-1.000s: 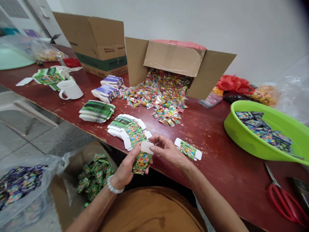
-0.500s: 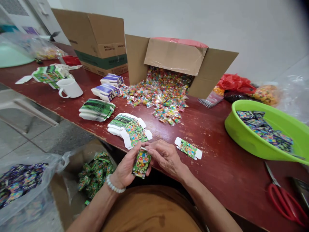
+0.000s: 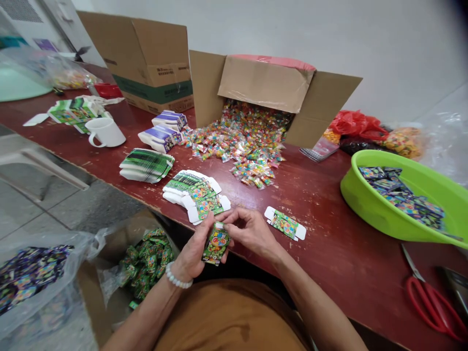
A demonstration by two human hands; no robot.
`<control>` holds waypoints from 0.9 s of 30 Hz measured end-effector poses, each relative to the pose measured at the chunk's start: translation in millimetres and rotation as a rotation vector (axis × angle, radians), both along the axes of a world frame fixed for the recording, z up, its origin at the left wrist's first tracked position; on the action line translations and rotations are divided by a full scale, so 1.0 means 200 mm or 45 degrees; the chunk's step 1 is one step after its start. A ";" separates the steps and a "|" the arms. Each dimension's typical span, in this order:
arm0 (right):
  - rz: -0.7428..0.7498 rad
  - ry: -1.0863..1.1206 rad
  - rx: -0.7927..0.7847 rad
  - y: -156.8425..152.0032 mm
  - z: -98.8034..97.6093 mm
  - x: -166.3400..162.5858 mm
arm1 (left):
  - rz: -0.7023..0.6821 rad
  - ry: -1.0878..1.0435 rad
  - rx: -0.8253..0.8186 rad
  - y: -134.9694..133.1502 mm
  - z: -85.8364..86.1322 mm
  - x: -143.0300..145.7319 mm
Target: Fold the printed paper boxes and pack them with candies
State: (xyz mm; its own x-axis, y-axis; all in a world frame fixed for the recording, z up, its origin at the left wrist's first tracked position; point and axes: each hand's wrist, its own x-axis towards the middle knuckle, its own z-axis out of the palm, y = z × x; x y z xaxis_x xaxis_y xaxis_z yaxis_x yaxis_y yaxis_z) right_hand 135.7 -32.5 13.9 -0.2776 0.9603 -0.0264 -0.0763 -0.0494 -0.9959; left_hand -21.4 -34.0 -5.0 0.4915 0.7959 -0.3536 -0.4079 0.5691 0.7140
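My left hand [image 3: 193, 251], with a white bead bracelet on its wrist, is wrapped round a small green printed carton [image 3: 216, 244] at the table's front edge. My right hand [image 3: 248, 230] pinches the carton's top end with fingers closed on it. A flat unfolded carton blank [image 3: 285, 224] lies on the red table [image 3: 321, 204] just right of my hands. A stack of the same flat blanks [image 3: 197, 194] lies just left of them.
A tipped cardboard box [image 3: 270, 87] spills wrapped candies [image 3: 244, 146] across the table. A green basin [image 3: 373, 214] with dark packets sits right, red scissors [image 3: 431, 304] near it. A white mug [image 3: 104, 132] and more blank stacks lie left. Below, a box holds finished green cartons [image 3: 146, 263].
The carton's white top flap, open a second ago, has been folded down and closed by my right hand. Both hands stayed in place at the table's edge.
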 end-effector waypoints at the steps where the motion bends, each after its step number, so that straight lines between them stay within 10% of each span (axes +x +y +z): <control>1: 0.035 -0.060 0.056 -0.01 0.01 0.01 | 0.017 -0.031 -0.019 0.00 0.00 0.00; 12: 0.049 -1.159 0.659 -0.08 -0.05 -0.04 | 0.243 -0.145 -0.174 0.04 -0.04 0.04; 27: -0.005 -1.321 0.909 -0.10 -0.03 -0.14 | 0.471 -0.107 -0.221 0.05 -0.01 0.03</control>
